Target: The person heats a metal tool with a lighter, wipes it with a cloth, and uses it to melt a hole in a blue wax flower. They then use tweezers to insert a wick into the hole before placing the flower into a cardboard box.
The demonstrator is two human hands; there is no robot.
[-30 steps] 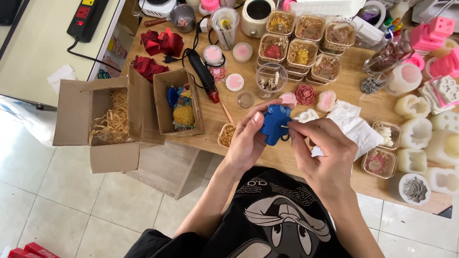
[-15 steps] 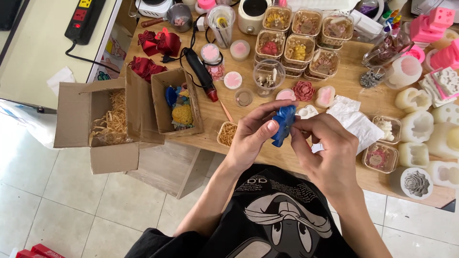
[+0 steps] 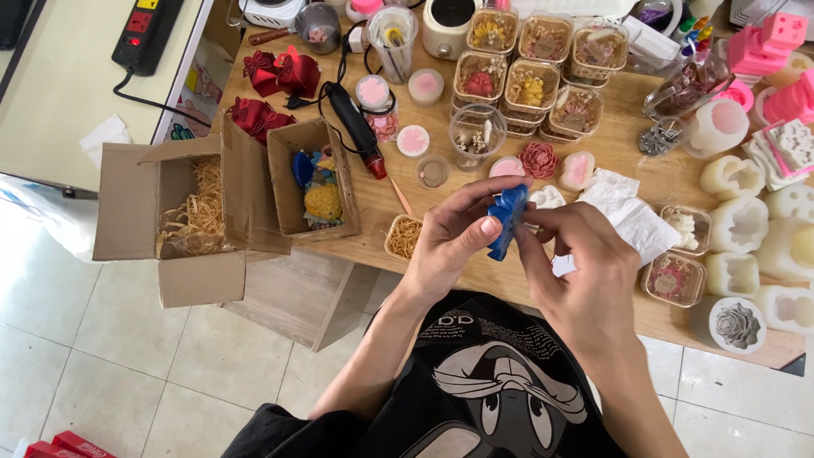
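A small blue flower-shaped piece (image 3: 507, 220) sits between both my hands above the front edge of the wooden table (image 3: 398, 203). My left hand (image 3: 454, 242) pinches it from the left with thumb and fingers. My right hand (image 3: 577, 271) touches its right side with fingertips. Just behind the hands lie a white flower piece (image 3: 547, 197), a red rose-shaped piece (image 3: 539, 159) and crumpled white paper (image 3: 632, 216).
An open cardboard box with straw (image 3: 182, 216) and a smaller box with blue and yellow pieces (image 3: 312, 178) stand at left. Several clear tubs (image 3: 526, 59), white silicone moulds (image 3: 746, 229), pink moulds (image 3: 767, 47), red bows (image 3: 275, 76), a black tool (image 3: 356, 127) and a power strip (image 3: 144, 30) lie about.
The blue piece has turned from flat-on to edge-on between my fingers, and both hands have shifted slightly right.
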